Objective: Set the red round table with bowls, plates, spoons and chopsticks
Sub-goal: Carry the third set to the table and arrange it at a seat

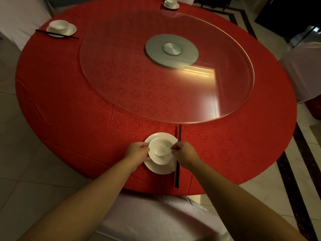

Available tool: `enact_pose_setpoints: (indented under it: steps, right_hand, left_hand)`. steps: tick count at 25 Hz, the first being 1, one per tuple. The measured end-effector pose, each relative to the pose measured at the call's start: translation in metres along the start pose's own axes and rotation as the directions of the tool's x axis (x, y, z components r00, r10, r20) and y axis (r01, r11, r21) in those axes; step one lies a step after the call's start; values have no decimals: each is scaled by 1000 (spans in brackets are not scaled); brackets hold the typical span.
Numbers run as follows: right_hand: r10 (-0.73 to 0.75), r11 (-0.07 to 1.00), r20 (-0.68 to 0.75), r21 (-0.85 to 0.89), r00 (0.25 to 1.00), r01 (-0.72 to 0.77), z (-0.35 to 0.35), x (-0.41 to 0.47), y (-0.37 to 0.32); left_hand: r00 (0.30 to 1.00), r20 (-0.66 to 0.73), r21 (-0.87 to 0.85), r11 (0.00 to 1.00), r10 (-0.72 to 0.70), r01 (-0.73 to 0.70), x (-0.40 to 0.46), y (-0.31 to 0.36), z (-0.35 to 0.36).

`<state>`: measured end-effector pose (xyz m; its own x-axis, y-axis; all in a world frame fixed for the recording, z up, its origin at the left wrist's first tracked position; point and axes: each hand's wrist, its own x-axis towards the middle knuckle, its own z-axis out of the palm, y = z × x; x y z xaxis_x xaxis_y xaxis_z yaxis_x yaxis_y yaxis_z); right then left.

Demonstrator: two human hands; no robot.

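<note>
At the near edge of the red round table (pixel 69 105) a white plate (pixel 159 169) carries a white bowl (pixel 161 160). A white spoon (pixel 160 150) lies inside the bowl, its handle pointing right. My left hand (pixel 138 152) grips the bowl's left rim. My right hand (pixel 185 152) pinches the spoon's handle at the bowl's right side. Black chopsticks (pixel 178 153) lie lengthwise just right of the plate, partly hidden under my right hand.
A place setting (pixel 60 28) with bowl, plate and chopsticks sits at the far left, another bowl and plate (pixel 171 2) at the far edge. A glass turntable (pixel 166 66) covers the table's middle. White-covered chairs (pixel 156 218) stand around the table.
</note>
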<state>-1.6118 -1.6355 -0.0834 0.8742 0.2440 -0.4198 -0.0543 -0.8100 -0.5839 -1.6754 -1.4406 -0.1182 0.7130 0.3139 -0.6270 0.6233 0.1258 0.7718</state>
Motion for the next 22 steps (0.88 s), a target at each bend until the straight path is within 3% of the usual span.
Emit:
enact_pose_setpoints:
  steps: [12, 18, 22]
  right_hand:
    - [-118, 978, -65, -181, 991, 105, 3, 3, 2]
    - [-133, 982, -124, -153, 983, 113, -1, -10, 3]
    - [-133, 985, -234, -143, 963, 101, -9, -26, 1]
  left_hand:
    - [1000, 0, 9, 1000, 8, -8, -3, 2, 0]
    - [999, 27, 39, 999, -18, 17, -2, 2, -7]
    - [999, 26, 151, 988, 24, -28, -7, 6, -23]
